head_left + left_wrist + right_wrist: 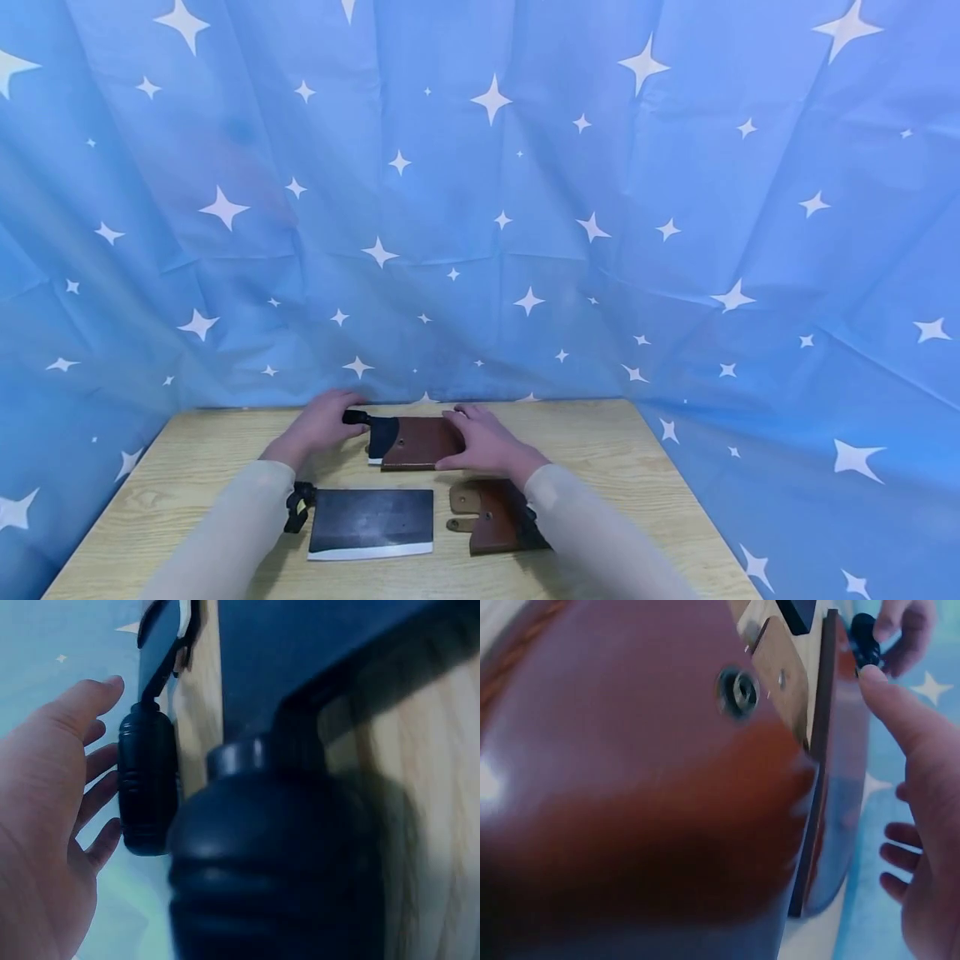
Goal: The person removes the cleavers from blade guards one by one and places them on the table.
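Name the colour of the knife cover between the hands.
The cover is reddish brown, shown best in the head view.

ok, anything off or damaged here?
Nothing spilled or visibly damaged. One thing stands out: the front cleaver lies bare, while the far cleaver is mostly covered by the far sheath. The near sheath, right beside the front cleaver, has its tan tabs undone.

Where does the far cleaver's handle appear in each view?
Head: the far handle is below and left of centre.
Left wrist: left of centre, beyond the larger near handle.
Right wrist: near the top right corner.
Shared landmark: the left hand, beside it in all three.
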Action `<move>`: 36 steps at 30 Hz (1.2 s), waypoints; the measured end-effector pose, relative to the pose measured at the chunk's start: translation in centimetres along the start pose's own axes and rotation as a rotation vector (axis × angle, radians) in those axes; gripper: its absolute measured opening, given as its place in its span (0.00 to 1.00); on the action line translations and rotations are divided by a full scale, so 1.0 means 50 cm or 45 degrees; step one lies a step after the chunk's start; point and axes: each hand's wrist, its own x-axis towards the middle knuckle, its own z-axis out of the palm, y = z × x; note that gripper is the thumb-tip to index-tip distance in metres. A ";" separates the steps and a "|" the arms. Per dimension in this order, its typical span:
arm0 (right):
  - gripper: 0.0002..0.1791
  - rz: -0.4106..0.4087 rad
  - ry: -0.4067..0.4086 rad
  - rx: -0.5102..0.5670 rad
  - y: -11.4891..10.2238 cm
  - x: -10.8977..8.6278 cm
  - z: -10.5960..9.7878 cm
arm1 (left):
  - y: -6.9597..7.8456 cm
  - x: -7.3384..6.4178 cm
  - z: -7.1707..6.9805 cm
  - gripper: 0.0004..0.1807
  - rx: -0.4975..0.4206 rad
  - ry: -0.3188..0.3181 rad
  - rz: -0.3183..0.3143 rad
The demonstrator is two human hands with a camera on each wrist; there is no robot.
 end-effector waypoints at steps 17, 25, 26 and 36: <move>0.65 -0.053 -0.106 -0.040 -0.020 0.059 0.041 | -0.017 0.012 0.029 0.29 -0.143 -0.019 -0.050; 0.65 -0.066 -0.138 -0.051 -0.014 0.074 0.059 | -0.023 0.017 0.034 0.22 -0.218 -0.038 -0.113; 0.65 -0.061 -0.137 -0.050 -0.014 0.074 0.060 | -0.025 0.018 0.035 0.22 -0.226 -0.042 -0.130; 0.62 -0.054 -0.093 -0.046 -0.023 0.069 0.054 | -0.028 0.019 0.044 0.19 -0.188 -0.029 -0.122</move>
